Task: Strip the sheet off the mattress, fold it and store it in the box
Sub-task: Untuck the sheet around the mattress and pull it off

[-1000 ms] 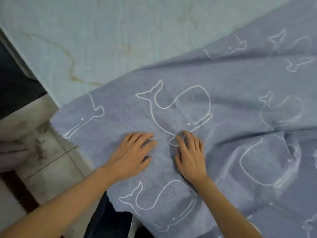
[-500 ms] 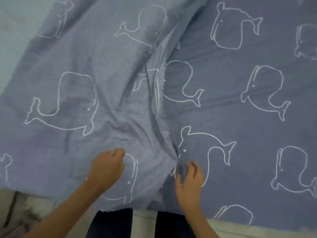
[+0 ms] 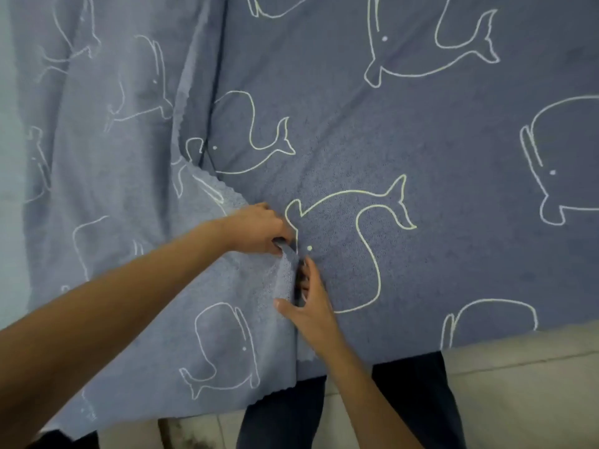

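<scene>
A blue-grey sheet [image 3: 421, 140] printed with white whale outlines fills most of the view. A lighter flap of it, reverse side up, is folded over on the left, and its edge runs down the middle. My left hand [image 3: 259, 230] pinches that folded edge near a whale's head. Just below, my right hand [image 3: 311, 306] has its fingers curled under the same edge, thumb out on top. The pale mattress [image 3: 8, 92] shows as a strip at the far left. No box is in view.
The sheet hangs over the near edge of the bed. Below it are my dark trouser legs [image 3: 411, 406] and a light tiled floor [image 3: 525, 396] at the lower right.
My view swung right, from the sheet's corner on the bare mattress to its middle. Both hands left the flat cloth and closed together on the folded edge.
</scene>
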